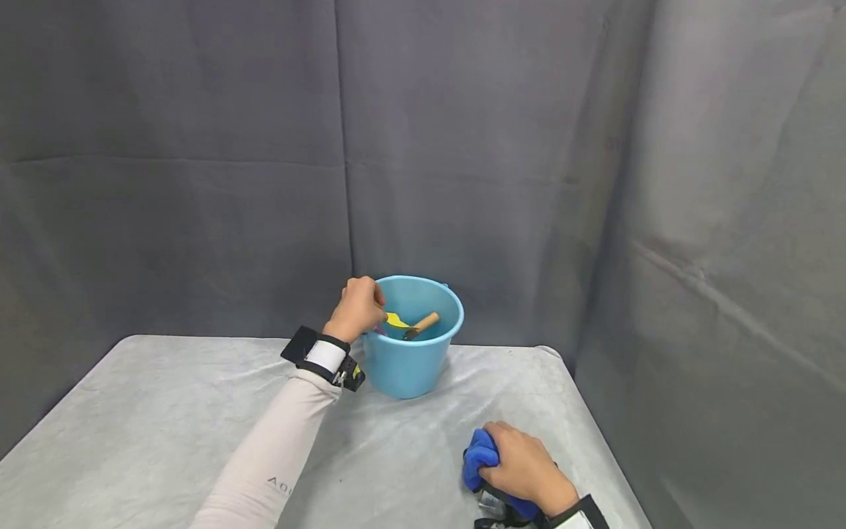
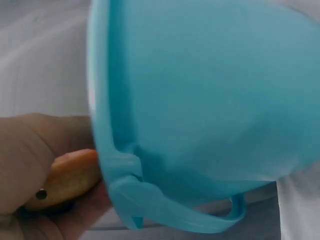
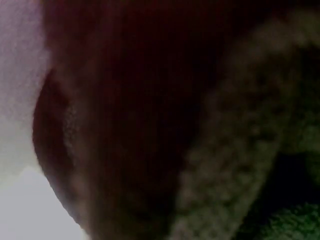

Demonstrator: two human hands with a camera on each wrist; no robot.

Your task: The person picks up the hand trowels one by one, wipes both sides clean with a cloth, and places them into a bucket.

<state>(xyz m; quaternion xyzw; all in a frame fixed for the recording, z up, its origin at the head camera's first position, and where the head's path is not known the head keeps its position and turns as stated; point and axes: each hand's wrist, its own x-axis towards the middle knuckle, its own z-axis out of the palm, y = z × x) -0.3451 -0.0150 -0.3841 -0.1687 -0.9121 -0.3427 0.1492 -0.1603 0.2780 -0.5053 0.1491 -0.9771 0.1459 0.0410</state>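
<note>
A light blue bucket [image 1: 405, 367] stands on the table, with a wooden handle [image 1: 428, 321] and a yellow piece [image 1: 396, 320] showing inside it. My left hand [image 1: 359, 308] is at the bucket's left rim. In the left wrist view, its thumb and fingers hold a wooden handle end [image 2: 72, 182] with a small hole and an orange edge; the rest of this tool is hidden behind the bucket wall. My right hand [image 1: 525, 466] grips a bunched blue cloth [image 1: 480, 459] near the front right. The right wrist view is dark and blurred, with close fabric filling most of it.
A pale cloth covers the table [image 1: 165, 419]. Grey curtains [image 1: 198, 220] hang behind it and along the right side. Under and beside my right hand lies a clear and black item [image 1: 491, 505], partly hidden. The bucket's handle [image 2: 190, 217] hangs at its side.
</note>
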